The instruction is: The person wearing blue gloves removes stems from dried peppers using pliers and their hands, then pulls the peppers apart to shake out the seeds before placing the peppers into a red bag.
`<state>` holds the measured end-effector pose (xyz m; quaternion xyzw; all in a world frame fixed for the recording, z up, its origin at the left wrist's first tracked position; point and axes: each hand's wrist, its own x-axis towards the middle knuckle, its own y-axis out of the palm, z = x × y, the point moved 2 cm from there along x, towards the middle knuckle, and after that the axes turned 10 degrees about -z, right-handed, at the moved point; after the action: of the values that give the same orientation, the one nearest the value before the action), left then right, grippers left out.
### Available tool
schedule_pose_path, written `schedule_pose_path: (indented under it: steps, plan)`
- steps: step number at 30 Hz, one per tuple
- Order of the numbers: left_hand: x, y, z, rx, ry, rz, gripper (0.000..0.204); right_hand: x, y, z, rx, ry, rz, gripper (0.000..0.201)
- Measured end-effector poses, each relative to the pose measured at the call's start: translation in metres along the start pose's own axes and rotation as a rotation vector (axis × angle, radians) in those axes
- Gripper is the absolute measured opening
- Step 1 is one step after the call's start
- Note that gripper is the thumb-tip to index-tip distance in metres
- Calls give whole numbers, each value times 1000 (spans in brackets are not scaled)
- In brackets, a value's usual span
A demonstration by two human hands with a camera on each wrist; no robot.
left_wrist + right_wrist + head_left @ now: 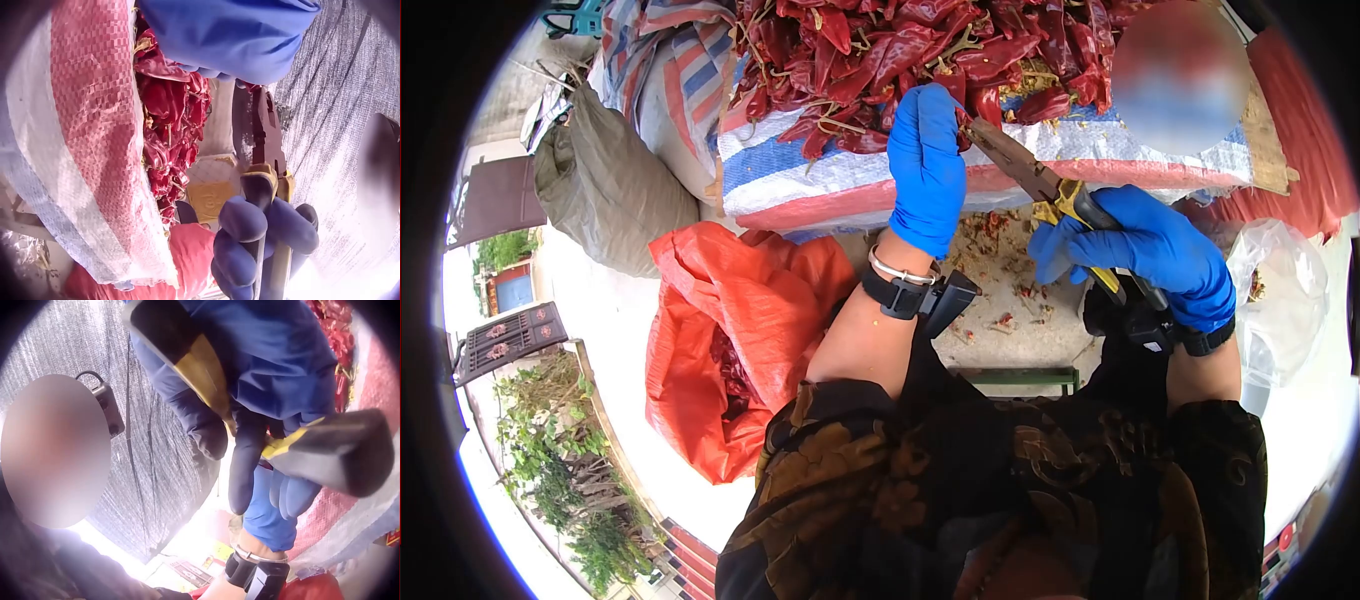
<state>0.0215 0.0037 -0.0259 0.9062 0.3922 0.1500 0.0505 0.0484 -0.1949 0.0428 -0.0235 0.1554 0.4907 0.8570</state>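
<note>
My blue-gloved left hand [927, 170] is at the near edge of a heap of dried red chili peppers [890, 50]. Its fingers are curled, and a bit of a red chili pepper [252, 87] shows beneath them, right at the blade tips; most of that pepper is hidden by the glove. In my right hand [1150, 250], also blue-gloved, I grip shears [1020, 160] with rusty dark blades and yellow-and-black handles [206, 369]. Fingers wrap both handles, and the blades point at the left hand's fingertips.
The heap lies on a striped woven sack [820, 185]. An open red sack [700, 290] with chili peppers inside stands left, near a grey-green sack [600, 180]. Scraps litter the floor [1010, 310] below. A clear plastic bag [1280, 290] and a red sack [1300, 130] are at right.
</note>
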Motion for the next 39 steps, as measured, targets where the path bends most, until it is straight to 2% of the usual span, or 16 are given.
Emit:
schedule_pose_path:
  steps: [2,6,8,9,11,15,17,21,24,26,27,29,30,33,36,39]
  plan:
    - [2,1,-7,78,169,80,25,-1,-2,-4,-39,28,-13,27]
    - [3,-1,-6,138,179,165,23,-3,-4,0,-234,17,-53,27]
    - [3,-1,-1,308,339,171,19,-4,-3,2,-470,-27,-154,27]
    - [3,1,-2,307,338,173,19,-5,-3,1,-469,-25,-156,27]
    - [3,5,-8,324,476,171,19,-8,-3,1,-731,-96,-281,27]
    - [-1,8,-3,306,403,192,20,-9,4,-16,-1005,-180,-394,34]
    - [-2,6,1,386,287,238,18,-8,11,-18,-1255,-215,-489,35]
    - [-2,6,0,395,237,193,20,2,12,-20,-1235,-339,-613,29]
    - [-2,7,-1,249,170,108,22,3,9,-11,-1026,-251,-517,28]
    - [-2,8,-1,113,28,48,25,3,8,-5,-760,-164,-472,25]
    - [2,8,-5,112,29,46,25,2,7,-1,-762,-165,-470,25]
    - [10,2,-6,-104,-320,-162,28,0,3,0,-376,51,-416,25]
    - [12,-1,-4,-103,-316,-166,28,-1,0,1,-377,47,-412,25]
    - [12,-5,2,-161,-332,29,25,1,-4,0,-348,33,-356,27]
    - [9,-1,0,-91,-316,-70,35,4,-2,-3,-368,-72,-346,27]
    - [7,0,-1,-87,-314,-60,32,6,-1,-9,-382,-133,-354,29]
